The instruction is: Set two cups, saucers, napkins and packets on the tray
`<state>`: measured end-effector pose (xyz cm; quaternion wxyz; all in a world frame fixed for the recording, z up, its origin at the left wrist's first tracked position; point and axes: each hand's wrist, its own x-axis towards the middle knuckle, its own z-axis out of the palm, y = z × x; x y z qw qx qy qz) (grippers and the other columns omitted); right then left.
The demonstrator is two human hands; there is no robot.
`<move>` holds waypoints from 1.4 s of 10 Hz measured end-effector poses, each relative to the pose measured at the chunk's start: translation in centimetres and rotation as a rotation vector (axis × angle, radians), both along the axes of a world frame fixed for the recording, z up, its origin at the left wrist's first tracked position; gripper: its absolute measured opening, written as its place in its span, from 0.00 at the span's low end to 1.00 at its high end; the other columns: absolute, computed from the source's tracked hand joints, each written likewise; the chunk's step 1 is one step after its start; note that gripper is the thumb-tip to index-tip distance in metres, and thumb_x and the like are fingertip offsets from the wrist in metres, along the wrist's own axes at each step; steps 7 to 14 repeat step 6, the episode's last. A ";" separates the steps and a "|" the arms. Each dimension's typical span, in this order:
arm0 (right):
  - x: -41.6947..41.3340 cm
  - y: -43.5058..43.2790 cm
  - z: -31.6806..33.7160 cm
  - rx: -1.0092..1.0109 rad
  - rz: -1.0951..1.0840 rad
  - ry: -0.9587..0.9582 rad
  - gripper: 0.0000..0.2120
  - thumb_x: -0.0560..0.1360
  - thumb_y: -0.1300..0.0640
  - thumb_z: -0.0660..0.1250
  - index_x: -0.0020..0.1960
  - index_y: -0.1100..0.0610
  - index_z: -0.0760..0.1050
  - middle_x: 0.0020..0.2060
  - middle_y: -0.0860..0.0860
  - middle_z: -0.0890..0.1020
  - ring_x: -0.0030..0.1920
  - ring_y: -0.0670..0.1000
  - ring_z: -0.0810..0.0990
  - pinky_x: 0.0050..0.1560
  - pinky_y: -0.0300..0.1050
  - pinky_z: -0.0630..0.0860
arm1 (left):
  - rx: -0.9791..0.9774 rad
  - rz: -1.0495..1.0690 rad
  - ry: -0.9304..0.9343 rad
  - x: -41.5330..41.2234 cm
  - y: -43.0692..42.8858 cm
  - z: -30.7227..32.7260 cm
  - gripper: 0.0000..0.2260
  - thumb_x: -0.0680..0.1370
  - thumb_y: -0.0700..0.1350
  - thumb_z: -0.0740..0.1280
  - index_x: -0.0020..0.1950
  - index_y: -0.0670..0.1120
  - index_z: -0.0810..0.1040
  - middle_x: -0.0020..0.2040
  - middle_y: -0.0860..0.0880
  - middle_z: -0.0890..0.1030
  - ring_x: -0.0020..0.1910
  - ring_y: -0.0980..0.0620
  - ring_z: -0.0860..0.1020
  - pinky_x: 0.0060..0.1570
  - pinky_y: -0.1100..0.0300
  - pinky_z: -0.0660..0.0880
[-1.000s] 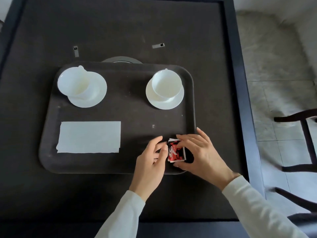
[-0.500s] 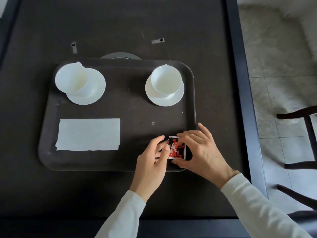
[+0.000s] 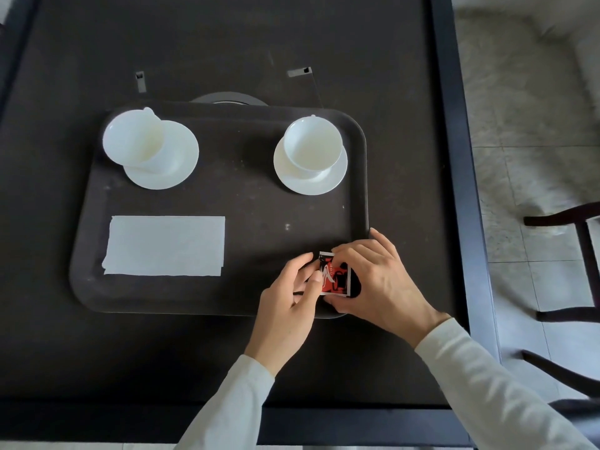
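We have both hands on the packet (image 3: 336,276) at the near right corner of the tray (image 3: 227,297): the left hand (image 3: 289,298) pinches its left edge with fingers closed on it, and the right hand (image 3: 373,274) clamps it from the right and far side. We judge this the packet step, with the packet being squared up or laid down low over the tray. Both cups, the left cup (image 3: 133,136) and the right cup (image 3: 313,142), sit on saucers along the far side, and one napkin (image 3: 165,245) lies near left. We see only one napkin and cannot tell whether more than one packet is held. Next we need to let go cleanly, leaving the packet flat inside the rim.
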<state>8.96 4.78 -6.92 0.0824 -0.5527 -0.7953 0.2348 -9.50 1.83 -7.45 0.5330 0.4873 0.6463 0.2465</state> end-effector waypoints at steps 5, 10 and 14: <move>-0.1 -0.1 -0.1 -0.004 -0.013 0.013 0.27 0.65 0.42 0.80 0.58 0.54 0.80 0.58 0.49 0.83 0.63 0.54 0.79 0.77 0.60 0.59 | -0.001 -0.012 -0.007 -0.3 0.0 -0.1 0.17 0.82 0.53 0.65 0.71 0.58 0.72 0.59 0.66 0.78 0.57 0.68 0.79 0.54 0.71 0.77; 0.1 -0.2 -0.5 -0.019 -0.015 0.024 0.29 0.64 0.41 0.81 0.59 0.54 0.79 0.61 0.50 0.82 0.64 0.54 0.78 0.77 0.61 0.58 | -0.002 -0.012 -0.005 -0.6 0.2 -0.1 0.17 0.82 0.53 0.64 0.71 0.58 0.72 0.57 0.70 0.78 0.60 0.60 0.80 0.56 0.70 0.77; 0.1 -0.2 -0.5 -0.019 -0.015 0.024 0.29 0.64 0.41 0.81 0.59 0.54 0.79 0.61 0.50 0.82 0.64 0.54 0.78 0.77 0.61 0.58 | -0.002 -0.012 -0.005 -0.6 0.2 -0.1 0.17 0.82 0.53 0.64 0.71 0.58 0.72 0.57 0.70 0.78 0.60 0.60 0.80 0.56 0.70 0.77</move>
